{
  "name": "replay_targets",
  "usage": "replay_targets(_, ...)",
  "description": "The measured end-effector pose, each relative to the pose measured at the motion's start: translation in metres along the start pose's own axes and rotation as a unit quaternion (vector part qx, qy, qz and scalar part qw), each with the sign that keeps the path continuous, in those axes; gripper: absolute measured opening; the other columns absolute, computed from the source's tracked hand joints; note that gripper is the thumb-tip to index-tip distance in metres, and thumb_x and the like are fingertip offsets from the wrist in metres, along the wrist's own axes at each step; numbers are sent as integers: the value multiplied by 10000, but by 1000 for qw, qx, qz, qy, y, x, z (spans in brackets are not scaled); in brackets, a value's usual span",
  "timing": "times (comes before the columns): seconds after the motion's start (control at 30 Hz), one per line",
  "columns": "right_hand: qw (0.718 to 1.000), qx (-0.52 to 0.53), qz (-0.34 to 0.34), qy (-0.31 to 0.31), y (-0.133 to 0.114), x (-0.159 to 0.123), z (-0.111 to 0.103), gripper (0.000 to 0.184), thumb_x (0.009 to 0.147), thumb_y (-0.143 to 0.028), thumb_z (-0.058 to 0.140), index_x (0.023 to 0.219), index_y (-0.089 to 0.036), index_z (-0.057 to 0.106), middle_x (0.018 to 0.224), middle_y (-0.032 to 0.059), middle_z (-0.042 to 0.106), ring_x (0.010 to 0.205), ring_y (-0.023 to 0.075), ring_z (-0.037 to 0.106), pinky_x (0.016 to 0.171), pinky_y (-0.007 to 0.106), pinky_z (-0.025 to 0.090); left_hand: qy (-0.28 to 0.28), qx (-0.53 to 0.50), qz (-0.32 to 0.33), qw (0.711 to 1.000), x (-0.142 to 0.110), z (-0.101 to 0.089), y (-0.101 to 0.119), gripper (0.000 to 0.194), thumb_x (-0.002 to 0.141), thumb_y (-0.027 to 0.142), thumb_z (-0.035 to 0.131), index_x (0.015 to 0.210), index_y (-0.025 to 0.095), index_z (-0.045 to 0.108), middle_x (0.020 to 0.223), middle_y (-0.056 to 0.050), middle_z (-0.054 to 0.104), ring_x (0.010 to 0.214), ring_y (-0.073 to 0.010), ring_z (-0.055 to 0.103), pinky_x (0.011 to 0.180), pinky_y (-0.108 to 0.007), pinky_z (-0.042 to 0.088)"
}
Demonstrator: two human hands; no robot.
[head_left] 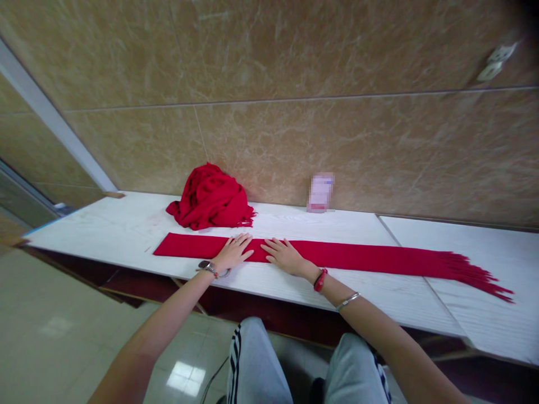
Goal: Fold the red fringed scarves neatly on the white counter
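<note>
A red scarf [357,255], folded into a long narrow strip, lies flat along the white tabletop. Its fringe spreads out at the right end, and the left end is a straight fold. My left hand [232,252] rests palm down on the strip left of its middle, fingers spread. Just to the right, my right hand [286,257] also lies flat on the cloth with its fingers apart. Neither hand grips anything. Behind my left hand sits a crumpled red scarf [213,199] in a heap, some fringe showing at its right side.
A small blurred pinkish item [320,192] leans against the tiled wall [269,148] at the back. The white tabletop [113,224] has a seam toward the right and open shelving below its front edge. A wall socket [497,62] is at upper right.
</note>
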State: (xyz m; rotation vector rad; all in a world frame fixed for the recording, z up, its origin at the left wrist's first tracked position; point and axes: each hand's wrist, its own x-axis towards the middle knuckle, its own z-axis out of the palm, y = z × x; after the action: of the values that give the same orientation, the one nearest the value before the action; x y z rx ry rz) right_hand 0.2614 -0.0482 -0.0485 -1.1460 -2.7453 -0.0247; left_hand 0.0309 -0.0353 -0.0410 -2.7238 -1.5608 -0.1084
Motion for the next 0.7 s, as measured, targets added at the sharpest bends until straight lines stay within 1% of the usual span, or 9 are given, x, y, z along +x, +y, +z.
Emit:
replay_targets(0.07, 1000, -1, 6, -2, 4, -5, 1, 484, 923, -403, 252, 1376, -233, 273, 1431, 76, 284, 1304, 272, 232, 1007, 535, 236, -3, 8, 2, 1000, 0, -2, -2, 545, 888, 446, 290, 1366, 185, 271, 1441, -70, 263, 1325, -212, 185, 1060, -412, 146)
replay_targets(0.17, 1000, 7, 16, -11, 8, -9, -1, 487, 921, -390, 261, 1378, -221, 273, 1433, 69, 279, 1306, 283, 223, 1012, 533, 234, 5, 14, 8, 1000, -1, -4, 0, 556, 885, 449, 290, 1373, 184, 256, 1448, -69, 245, 1332, -211, 163, 1064, -408, 131)
replay_targets(0.27, 999, 25, 44, -9, 5, -6, -5, 521, 912, -399, 285, 1377, -165, 275, 1437, 95, 260, 1305, 315, 210, 1003, 561, 231, 9, 14, 12, 1000, 0, -6, 4, 590, 872, 467, 309, 1382, 180, 233, 1457, -79, 215, 1342, -223, 123, 1068, -423, 103)
replay_targets(0.37, 995, 49, 82, -3, 8, 0, -11, 544, 898, -384, 335, 1367, -113, 286, 1427, 146, 261, 1304, 321, 216, 1002, 565, 233, -31, 0, 18, 999, 2, -12, -5, 648, 844, 516, 342, 1384, 178, 225, 1449, -97, 233, 1333, -240, 157, 1062, -449, 103)
replay_targets(0.43, 992, 79, 90, -29, 22, -2, -15, 520, 884, -336, 381, 1344, -99, 329, 1393, 172, 322, 1282, 302, 283, 1006, 528, 264, -71, -11, 15, 997, 1, -18, -20, 669, 826, 550, 352, 1380, 193, 238, 1443, -100, 248, 1324, -244, 187, 1057, -458, 117)
replay_targets(0.5, 988, 115, 87, -56, 46, -14, -19, 499, 869, -301, 416, 1314, -79, 377, 1346, 190, 392, 1240, 274, 367, 1009, 462, 305, -100, -18, -1, 995, -3, -22, -40, 679, 815, 570, 353, 1377, 204, 248, 1448, -98, 234, 1324, -249, 187, 1052, -462, 132)
replay_targets(0.53, 986, 128, 85, -60, 60, -24, -20, 490, 864, -290, 425, 1299, -67, 396, 1329, 196, 413, 1223, 262, 395, 1011, 428, 317, -107, -20, -9, 994, -6, -22, -50, 681, 815, 572, 349, 1378, 203, 248, 1453, -97, 221, 1327, -251, 179, 1051, -458, 138)
replay_targets(0.63, 984, 139, 102, -44, 100, -56, -23, 457, 850, -278, 445, 1263, -83, 445, 1290, 180, 466, 1180, 246, 451, 1002, 400, 345, -96, -22, -8, 995, -16, -18, -72, 675, 826, 556, 335, 1380, 183, 246, 1455, -99, 215, 1330, -236, 170, 1059, -413, 151)
replay_targets(0.7, 985, 123, 118, -23, 115, -72, -25, 441, 822, -249, 484, 1236, -96, 476, 1259, 174, 498, 1163, 254, 466, 992, 418, 357, -75, -27, -1, 997, -19, -15, -78, 664, 828, 549, 337, 1376, 182, 259, 1448, -96, 237, 1327, -227, 181, 1061, -389, 159)
